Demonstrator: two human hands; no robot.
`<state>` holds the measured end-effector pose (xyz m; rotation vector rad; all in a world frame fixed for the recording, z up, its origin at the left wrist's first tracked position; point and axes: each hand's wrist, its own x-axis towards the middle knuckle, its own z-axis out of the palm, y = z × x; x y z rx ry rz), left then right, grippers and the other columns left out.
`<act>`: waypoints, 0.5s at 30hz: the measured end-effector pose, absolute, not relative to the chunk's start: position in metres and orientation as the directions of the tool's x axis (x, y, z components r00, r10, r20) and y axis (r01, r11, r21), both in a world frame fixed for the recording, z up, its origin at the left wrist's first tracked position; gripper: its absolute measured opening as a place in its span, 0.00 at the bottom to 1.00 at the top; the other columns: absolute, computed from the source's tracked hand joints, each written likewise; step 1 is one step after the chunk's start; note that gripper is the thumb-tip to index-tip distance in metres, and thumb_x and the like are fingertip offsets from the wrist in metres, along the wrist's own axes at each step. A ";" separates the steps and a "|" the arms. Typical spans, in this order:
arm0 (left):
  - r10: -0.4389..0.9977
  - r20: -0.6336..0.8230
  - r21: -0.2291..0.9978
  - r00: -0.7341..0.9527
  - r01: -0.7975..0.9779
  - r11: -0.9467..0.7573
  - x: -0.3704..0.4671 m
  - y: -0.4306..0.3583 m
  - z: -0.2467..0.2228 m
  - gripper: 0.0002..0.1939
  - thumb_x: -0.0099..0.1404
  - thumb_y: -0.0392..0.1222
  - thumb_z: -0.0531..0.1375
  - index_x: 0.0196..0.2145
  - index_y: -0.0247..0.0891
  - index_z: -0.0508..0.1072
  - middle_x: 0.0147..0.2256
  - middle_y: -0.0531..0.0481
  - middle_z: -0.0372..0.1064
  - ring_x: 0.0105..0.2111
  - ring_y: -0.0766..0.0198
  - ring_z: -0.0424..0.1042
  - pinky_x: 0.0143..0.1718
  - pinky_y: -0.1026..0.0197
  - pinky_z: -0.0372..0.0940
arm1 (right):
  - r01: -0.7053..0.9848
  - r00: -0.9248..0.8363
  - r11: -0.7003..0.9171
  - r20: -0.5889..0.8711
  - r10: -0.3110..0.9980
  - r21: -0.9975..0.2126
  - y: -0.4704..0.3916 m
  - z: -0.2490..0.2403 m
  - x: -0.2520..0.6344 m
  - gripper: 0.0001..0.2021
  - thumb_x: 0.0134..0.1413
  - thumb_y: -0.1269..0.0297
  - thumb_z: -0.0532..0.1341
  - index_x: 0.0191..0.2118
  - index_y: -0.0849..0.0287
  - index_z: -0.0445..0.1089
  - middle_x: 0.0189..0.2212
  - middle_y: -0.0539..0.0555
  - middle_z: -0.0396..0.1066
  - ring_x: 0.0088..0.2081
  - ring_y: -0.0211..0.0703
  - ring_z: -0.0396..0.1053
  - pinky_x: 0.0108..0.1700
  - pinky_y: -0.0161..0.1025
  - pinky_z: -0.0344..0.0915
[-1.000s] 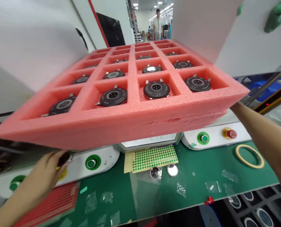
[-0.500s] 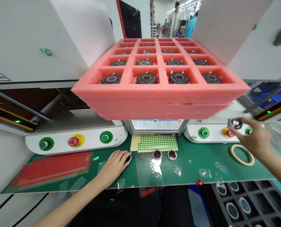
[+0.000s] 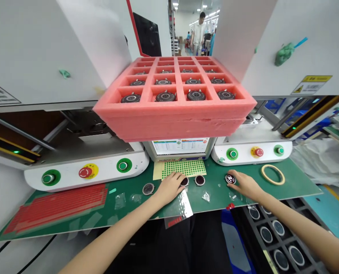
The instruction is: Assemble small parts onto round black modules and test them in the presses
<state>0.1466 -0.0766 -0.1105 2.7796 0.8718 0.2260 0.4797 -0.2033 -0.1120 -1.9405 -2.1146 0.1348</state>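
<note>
On the green mat (image 3: pixel 124 213), my left hand (image 3: pixel 168 188) has its fingers closed on the left side of a dark round watch face (image 3: pixel 184 182), which is partly hidden beneath them. My right hand (image 3: pixel 245 185) grips another round watch face (image 3: pixel 230 178) by its edge, low at the mat, with white marks glowing on its screen. Between the hands sits a third dark watch face (image 3: pixel 199 180). Left of my left forearm lies a greyish one (image 3: pixel 148 188). Clear film (image 3: pixel 186 203) lies under my left wrist.
A pink foam tray (image 3: pixel 169 125) of watch bodies stands above the monitor (image 3: pixel 181 148). Button panels flank it. Near the mat's edges lie a tape ring (image 3: pixel 273 174), red strips (image 3: pixel 61 205) and a green-dot sheet (image 3: pixel 183 167). A black tray (image 3: pixel 272 243) is at lower right.
My left hand has left the watch face at left and moved right to another. My right hand has brought its watch face down and left to the mat. The view has shifted right.
</note>
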 end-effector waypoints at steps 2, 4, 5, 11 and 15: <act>0.582 0.089 0.280 0.808 0.541 -0.793 0.150 -0.073 -0.112 0.13 0.66 0.40 0.60 0.49 0.39 0.71 0.47 0.45 0.74 0.48 0.52 0.71 0.47 0.52 0.70 | 0.961 -0.071 0.098 0.111 0.991 -0.260 -0.197 -0.105 0.465 0.13 0.57 0.60 0.62 0.47 0.55 0.65 0.47 0.59 0.76 0.47 0.54 0.76 0.46 0.48 0.73; 0.596 0.101 0.301 0.796 0.547 -0.781 0.154 -0.073 -0.113 0.13 0.66 0.41 0.61 0.48 0.39 0.71 0.47 0.44 0.74 0.48 0.52 0.72 0.46 0.52 0.70 | 0.956 -0.076 0.099 0.094 0.993 -0.275 -0.187 -0.102 0.442 0.13 0.60 0.59 0.59 0.48 0.56 0.65 0.49 0.61 0.74 0.50 0.54 0.74 0.49 0.48 0.72; 0.602 0.107 0.309 0.791 0.549 -0.777 0.156 -0.073 -0.114 0.12 0.66 0.42 0.62 0.47 0.39 0.71 0.46 0.44 0.74 0.47 0.51 0.72 0.45 0.52 0.71 | 0.954 -0.080 0.101 0.086 0.993 -0.281 -0.182 -0.101 0.429 0.13 0.61 0.59 0.59 0.49 0.57 0.65 0.48 0.61 0.74 0.50 0.54 0.74 0.48 0.48 0.72; 0.588 0.184 0.306 0.788 0.523 -0.796 0.132 -0.084 -0.093 0.11 0.66 0.39 0.62 0.47 0.38 0.70 0.47 0.44 0.75 0.48 0.53 0.72 0.48 0.52 0.70 | 0.946 -0.146 0.149 0.032 0.989 -0.289 -0.156 -0.109 0.373 0.17 0.55 0.62 0.64 0.49 0.58 0.64 0.44 0.61 0.75 0.46 0.56 0.75 0.43 0.47 0.73; 0.656 0.306 0.264 0.689 0.601 -0.754 0.054 -0.055 -0.051 0.09 0.72 0.41 0.55 0.47 0.36 0.69 0.53 0.41 0.71 0.53 0.53 0.69 0.55 0.50 0.65 | 0.930 -0.187 0.188 0.034 0.982 -0.316 -0.154 -0.114 0.377 0.17 0.56 0.65 0.61 0.51 0.59 0.63 0.44 0.61 0.75 0.45 0.56 0.76 0.42 0.48 0.74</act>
